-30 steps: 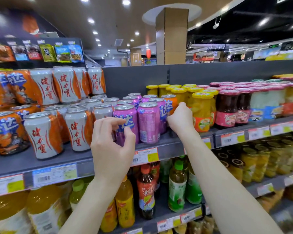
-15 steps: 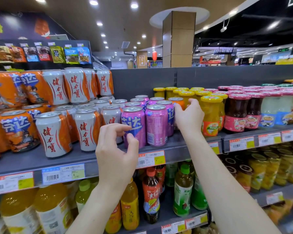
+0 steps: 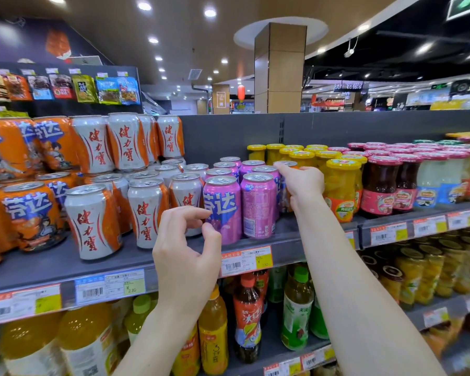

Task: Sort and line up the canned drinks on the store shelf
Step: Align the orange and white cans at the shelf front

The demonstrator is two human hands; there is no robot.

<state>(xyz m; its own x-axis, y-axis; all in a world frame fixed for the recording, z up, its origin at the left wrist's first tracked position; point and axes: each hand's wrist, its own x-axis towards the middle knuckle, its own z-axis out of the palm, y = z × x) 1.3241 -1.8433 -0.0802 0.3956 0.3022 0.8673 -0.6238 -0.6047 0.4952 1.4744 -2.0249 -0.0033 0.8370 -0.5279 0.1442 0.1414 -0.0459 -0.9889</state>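
Purple aluminium drink cans (image 3: 223,210) sit at the front of the grey metal shelf (image 3: 65,261), same spot as before. Right hand (image 3: 303,185) has slid up and now wraps a can at the purple row's right end. Left hand (image 3: 186,256) still hovers half-curled, holding nothing, thumb almost touching the front purple can.

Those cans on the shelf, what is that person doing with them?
A person is tidying drink cans on a store shelf. Their right hand is wrapped around an orange can tucked behind the purple cans, next to the yellow-lidded fruit jars. Their left hand hangs in front of the shelf with its fingers curled, holding nothing. The white and orange cans further left stand in loose, uneven rows.
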